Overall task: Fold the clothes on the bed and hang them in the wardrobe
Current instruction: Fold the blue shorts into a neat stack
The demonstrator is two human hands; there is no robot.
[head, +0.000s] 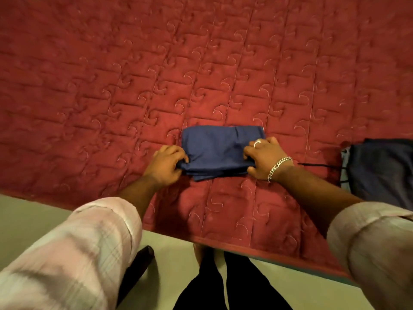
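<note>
Rolled pink checked sleeves (pixel 73 249) fill the bottom corners of the view, one on each forearm, reaching forward over the near edge of the bed (pixel 223 63).

At the end of the left forearm, the left hand (pixel 166 163) is curled round the left end of a folded blue garment (pixel 214 151), its fingers bunched on the stacked layers at the near left corner, with a bit of dark cord showing under the fingertips. The right hand (pixel 264 158) grips the right end of the same garment, fingers bent down onto the top layer and thumb tucked against the near edge. A ring (pixel 257 142) sits on one finger of that hand, and a silver chain bracelet (pixel 279 167) lies round the wrist.

The folded blue garment lies flat on the bed, a compact rectangle of several layers, close to the near edge and roughly midway between the two hands. Its far edge is straight; the near edge shows the offset layers of the fold.

Towards the right edge of the bed, apart from the blue garment, lies a dark grey garment (pixel 382 171), partly cut off by the frame. A thin dark cord (pixel 317 164) runs from it along the cover towards the right wrist.

The bed carries a red quilted cover stitched in blocks with curled motifs. Below its near edge is a pale green floor (pixel 26 218), where the person's dark trouser legs (pixel 223 285) and a bare foot (pixel 201 251) show, and a dark, narrow object (pixel 136 271) sits beside the left sleeve; what it is cannot be told.
</note>
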